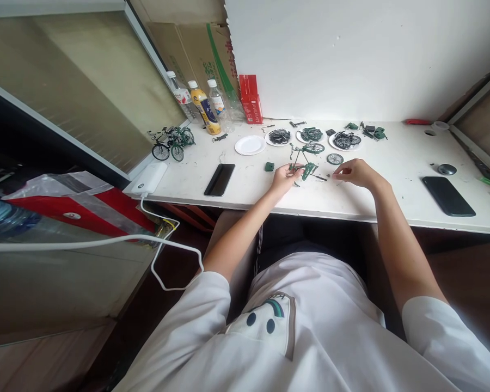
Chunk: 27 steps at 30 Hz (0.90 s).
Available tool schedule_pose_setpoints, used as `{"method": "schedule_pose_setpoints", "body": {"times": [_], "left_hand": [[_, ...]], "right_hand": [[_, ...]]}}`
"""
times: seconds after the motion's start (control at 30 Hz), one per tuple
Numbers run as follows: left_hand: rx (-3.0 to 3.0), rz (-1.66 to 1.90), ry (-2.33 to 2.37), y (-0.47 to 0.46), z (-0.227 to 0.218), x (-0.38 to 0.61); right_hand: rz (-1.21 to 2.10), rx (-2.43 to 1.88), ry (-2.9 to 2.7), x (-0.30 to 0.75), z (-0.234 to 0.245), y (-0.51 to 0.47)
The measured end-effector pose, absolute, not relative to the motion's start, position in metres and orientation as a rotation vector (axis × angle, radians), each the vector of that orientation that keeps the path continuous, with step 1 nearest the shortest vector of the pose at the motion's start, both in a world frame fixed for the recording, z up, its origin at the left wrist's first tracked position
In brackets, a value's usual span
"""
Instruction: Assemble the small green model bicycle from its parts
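Note:
A half-built green model bicycle (305,157) lies on the white desk (392,190) in front of me. My left hand (285,175) is closed on its frame near the lower end. To the right, my right hand (354,171) rests on the desk with its fingers pinched together near a small part I cannot make out. A loose wheel (335,159) lies between the bicycle and my right hand. A small green block (269,166) sits just left of my left hand.
Paper plates (250,145) of bicycle parts line the back. Finished green model bicycles (172,143) stand at the far left, beside bottles (204,109) and a red box (251,99). Black phones lie at left (219,179) and right (448,195). A white power bank (147,179) with a cable sits at the left edge.

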<state>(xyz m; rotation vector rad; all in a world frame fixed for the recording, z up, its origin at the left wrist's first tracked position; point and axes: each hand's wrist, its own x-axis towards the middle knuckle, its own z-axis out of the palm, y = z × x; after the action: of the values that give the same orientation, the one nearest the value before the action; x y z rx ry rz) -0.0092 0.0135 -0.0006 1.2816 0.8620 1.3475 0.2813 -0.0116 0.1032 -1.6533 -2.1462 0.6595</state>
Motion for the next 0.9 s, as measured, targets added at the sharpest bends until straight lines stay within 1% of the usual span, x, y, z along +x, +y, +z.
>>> {"method": "schedule_pose_setpoints", "body": {"times": [0.23, 0.3, 0.4, 0.47, 0.67, 0.9], "left_hand": [[1.203, 1.383, 0.848, 0.013, 0.000, -0.008], [1.160, 1.395, 0.849, 0.012, 0.003, -0.008], [1.100, 1.422, 0.850, 0.010, 0.008, -0.007], [1.066, 1.447, 0.848, 0.010, 0.011, -0.008], [1.010, 1.463, 0.870, 0.011, 0.012, -0.008], [1.000, 1.460, 0.861, 0.011, 0.012, -0.009]], "right_hand": [[0.645, -1.541, -2.189, 0.279, 0.082, 0.001], [0.519, -1.492, -2.179, 0.274, 0.074, 0.005], [0.220, -1.326, -2.182, 0.262, 0.056, 0.013], [0.123, -1.233, -2.222, 0.253, 0.042, 0.018], [0.108, -1.205, -2.326, 0.239, 0.010, 0.029], [0.116, -1.256, -2.230, 0.246, 0.010, 0.034]]}}
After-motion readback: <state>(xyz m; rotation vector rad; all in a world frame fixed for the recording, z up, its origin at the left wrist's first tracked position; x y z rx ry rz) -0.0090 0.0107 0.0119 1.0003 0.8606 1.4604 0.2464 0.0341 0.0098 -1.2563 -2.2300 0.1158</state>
